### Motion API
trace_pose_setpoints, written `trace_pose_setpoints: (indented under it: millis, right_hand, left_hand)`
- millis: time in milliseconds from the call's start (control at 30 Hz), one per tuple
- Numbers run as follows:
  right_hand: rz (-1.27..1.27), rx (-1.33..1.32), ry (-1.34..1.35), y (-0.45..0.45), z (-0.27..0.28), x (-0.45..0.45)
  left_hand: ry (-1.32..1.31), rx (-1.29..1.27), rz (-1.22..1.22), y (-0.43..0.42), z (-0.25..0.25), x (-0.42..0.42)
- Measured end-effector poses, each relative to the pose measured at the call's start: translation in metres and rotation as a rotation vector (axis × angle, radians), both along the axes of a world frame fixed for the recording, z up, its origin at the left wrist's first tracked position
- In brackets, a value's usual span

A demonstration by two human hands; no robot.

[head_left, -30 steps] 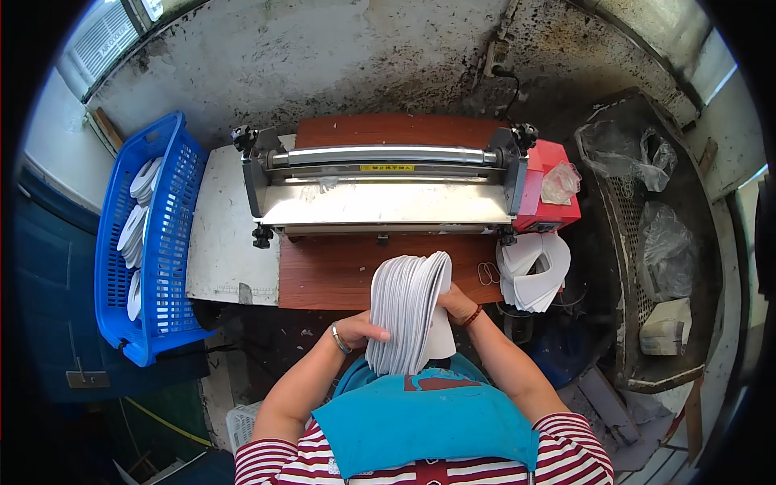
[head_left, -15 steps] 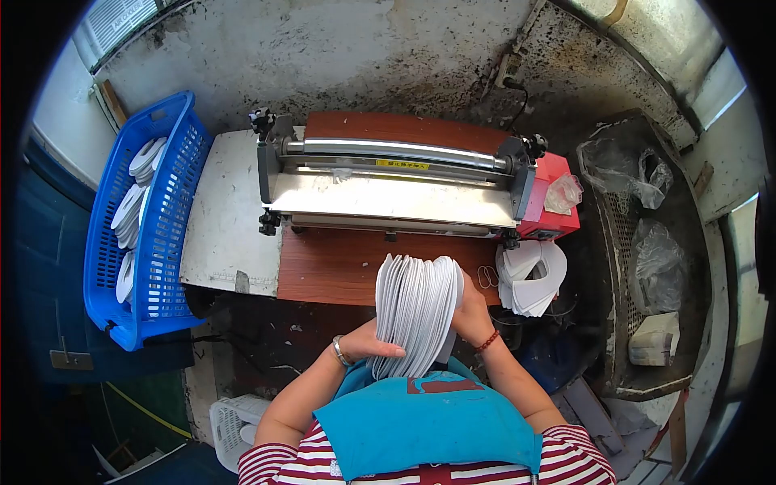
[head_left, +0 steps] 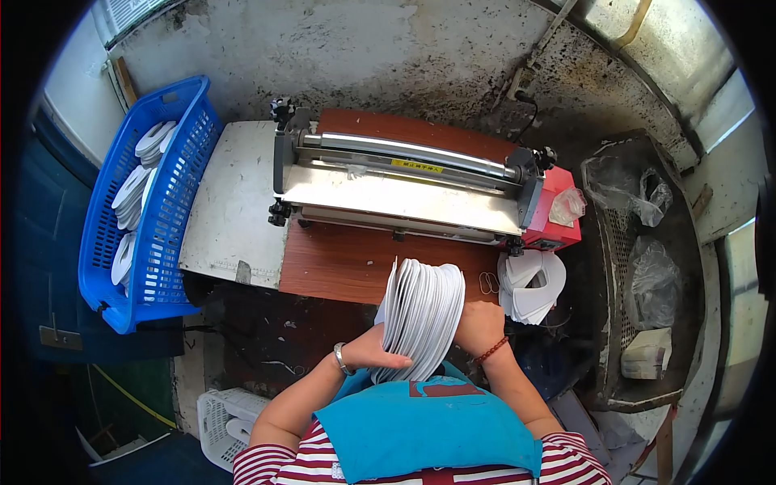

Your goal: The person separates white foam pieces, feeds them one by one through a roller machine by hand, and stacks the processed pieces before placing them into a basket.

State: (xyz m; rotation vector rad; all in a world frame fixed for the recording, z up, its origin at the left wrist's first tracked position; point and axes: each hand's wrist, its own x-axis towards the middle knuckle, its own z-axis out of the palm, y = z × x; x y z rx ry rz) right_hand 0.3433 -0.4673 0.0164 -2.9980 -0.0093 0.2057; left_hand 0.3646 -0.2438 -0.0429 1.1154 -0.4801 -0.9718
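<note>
A thick stack of white insole-shaped sheets (head_left: 424, 311) stands on edge in front of my apron, its edges fanned a little at the top. My left hand (head_left: 378, 349) clasps the stack's lower left side, thumb lying across the near face. At the right side, my right hand (head_left: 482, 326) is closed against the stack's edge, its fingers curled and partly hidden. Beyond the hands, a roller machine (head_left: 404, 194) with a steel roller and a yellow label sits on a reddish-brown board (head_left: 339, 263).
More curved white sheets (head_left: 529, 299) lie right of the board, beside thin loops. A blue basket (head_left: 166, 218) with white pieces stands left; a white basket (head_left: 218, 420) is lower left. On the right, a dark trough (head_left: 602, 323) holds plastic bags (head_left: 655, 275).
My right hand has shifted from behind the stack's edge to a more curled grip at its side. The stack leans slightly differently, and the camera view has turned a little.
</note>
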Motion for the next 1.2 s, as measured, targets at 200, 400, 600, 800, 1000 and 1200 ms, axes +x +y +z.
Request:
trace_pose_setpoints:
  millis: [200,400,600,800,1000,1200]
  right_hand:
    - [-0.019,0.246,-0.045,-0.009,-0.006,-0.013]
    - [-0.251,0.718,0.073,-0.001,-0.002,-0.027]
    - [0.051,0.09,-0.016,0.004,0.017,-0.025]
    - [0.018,0.625,0.234,-0.005,-0.002,-0.025]
    - [0.073,0.185,0.178,0.003,0.02,-0.026]
    - [-0.044,0.226,0.163,-0.012,0.038,-0.04]
  left_hand:
    - [-0.071,0.032,-0.045,0.0,-0.007,-0.003]
    - [-0.056,-0.012,-0.01,0.0,-0.009,-0.006]
    - [0.072,-0.063,-0.025,0.0,-0.013,-0.006]
    - [0.393,-0.173,-0.059,0.009,-0.009,-0.001]
    - [0.435,-0.221,-0.086,0.008,-0.011,-0.001]
    - [0.409,-0.265,-0.058,0.014,-0.024,-0.006]
